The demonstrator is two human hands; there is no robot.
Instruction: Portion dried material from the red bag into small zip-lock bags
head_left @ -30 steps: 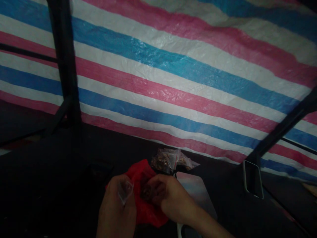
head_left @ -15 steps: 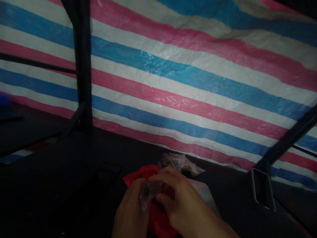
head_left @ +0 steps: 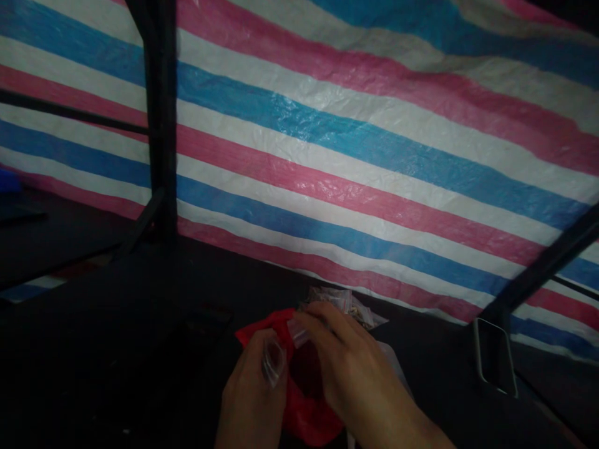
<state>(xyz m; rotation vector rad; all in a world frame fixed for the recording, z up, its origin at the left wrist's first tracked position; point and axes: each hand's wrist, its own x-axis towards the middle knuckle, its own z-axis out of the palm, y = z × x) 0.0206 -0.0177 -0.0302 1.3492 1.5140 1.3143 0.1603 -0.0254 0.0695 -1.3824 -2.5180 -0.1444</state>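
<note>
My left hand point(head_left: 255, 390) is closed on a small clear plastic bag point(head_left: 274, 362), whose curled edge sticks out beside the thumb. To its right, my right hand point(head_left: 358, 374) is bent over, its fingertips at another clear piece of plastic point(head_left: 299, 332). I cannot tell whether both pieces belong to one bag. Below and between the hands lies a red plastic bag point(head_left: 311, 424) with a dark hollow in its middle. What is inside is too dark to make out. The right thumb is mostly hidden.
Behind my right hand, several small zip bags point(head_left: 358, 308) with brownish contents lie on the black table point(head_left: 210, 268). A whitish sheet point(head_left: 395, 365) shows beside my right wrist. A phone point(head_left: 496, 358) is at the right. Dark posts point(head_left: 161, 125) stand before a striped tarp point(head_left: 327, 143).
My right hand has drawn away from the left, widening the gap between them. More of the red bag and its dark hollow shows. The view has shifted slightly.
</note>
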